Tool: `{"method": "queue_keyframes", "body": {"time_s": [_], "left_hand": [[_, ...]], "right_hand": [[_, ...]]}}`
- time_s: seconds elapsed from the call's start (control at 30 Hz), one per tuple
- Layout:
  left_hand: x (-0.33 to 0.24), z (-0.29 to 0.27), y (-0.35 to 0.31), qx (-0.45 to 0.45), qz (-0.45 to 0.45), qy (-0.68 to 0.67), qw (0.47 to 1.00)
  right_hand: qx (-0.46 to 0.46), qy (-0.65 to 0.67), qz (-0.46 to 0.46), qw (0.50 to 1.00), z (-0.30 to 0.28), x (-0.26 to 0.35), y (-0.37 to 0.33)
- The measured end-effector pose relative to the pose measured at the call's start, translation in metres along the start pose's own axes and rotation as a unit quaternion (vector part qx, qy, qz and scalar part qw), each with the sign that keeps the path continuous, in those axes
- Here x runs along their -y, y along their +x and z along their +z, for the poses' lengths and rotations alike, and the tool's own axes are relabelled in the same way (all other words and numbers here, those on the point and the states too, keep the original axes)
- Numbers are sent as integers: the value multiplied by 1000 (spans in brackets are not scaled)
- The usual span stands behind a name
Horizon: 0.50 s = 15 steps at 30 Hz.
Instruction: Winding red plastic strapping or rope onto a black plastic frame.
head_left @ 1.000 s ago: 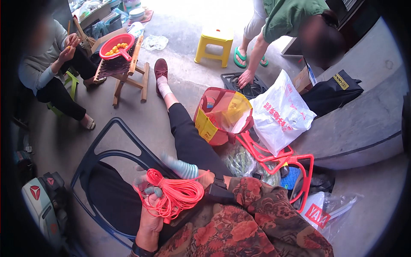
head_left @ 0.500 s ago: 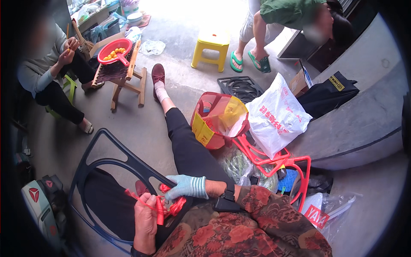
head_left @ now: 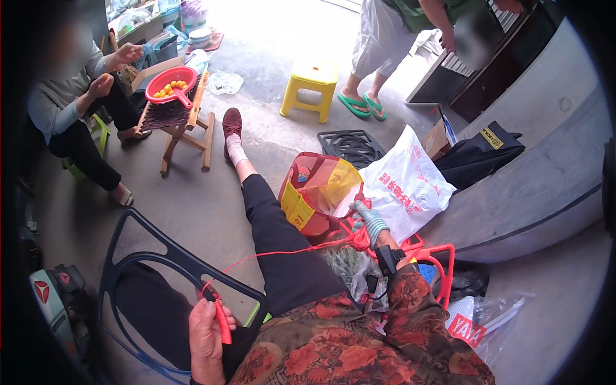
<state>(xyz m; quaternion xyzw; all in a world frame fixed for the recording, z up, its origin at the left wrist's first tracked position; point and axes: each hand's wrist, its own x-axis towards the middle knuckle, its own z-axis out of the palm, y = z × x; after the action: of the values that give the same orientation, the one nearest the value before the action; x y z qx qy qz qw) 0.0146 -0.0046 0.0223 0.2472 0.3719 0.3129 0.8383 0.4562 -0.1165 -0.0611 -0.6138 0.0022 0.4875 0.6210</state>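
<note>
Grey floor point(head_left: 192, 199) spreads out before you. Your left hand point(head_left: 206, 330) pinches a short red tube point(head_left: 224, 327); your gloved right hand point(head_left: 371, 222) is closed around a red cord bundle point(head_left: 359, 240), its strand point(head_left: 282, 251) running between them. A dark frame point(head_left: 186, 258) sits beside your left hand.

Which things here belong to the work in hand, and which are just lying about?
In use: red cord, running between the left hand and gloved right hand; dark frame, probably.

Lying about, apparently: yellow stool, white bag, black bag.
</note>
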Motion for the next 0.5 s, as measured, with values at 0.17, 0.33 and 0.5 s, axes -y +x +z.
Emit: {"method": "queue_keyframes", "body": {"time_s": [0.17,0.33,0.5], "left_hand": [[-8,0,-10,-23,45,-17,999],[-10,9,-1,11,9,-67,998],[-7,8,-1,-15,4,-42,999]], "right_hand": [[-237,-40,-175,955,-57,-21,41],[-364,-142,-127,912,-103,25,29],[-208,25,-143,967,-11,44,-1]]}}
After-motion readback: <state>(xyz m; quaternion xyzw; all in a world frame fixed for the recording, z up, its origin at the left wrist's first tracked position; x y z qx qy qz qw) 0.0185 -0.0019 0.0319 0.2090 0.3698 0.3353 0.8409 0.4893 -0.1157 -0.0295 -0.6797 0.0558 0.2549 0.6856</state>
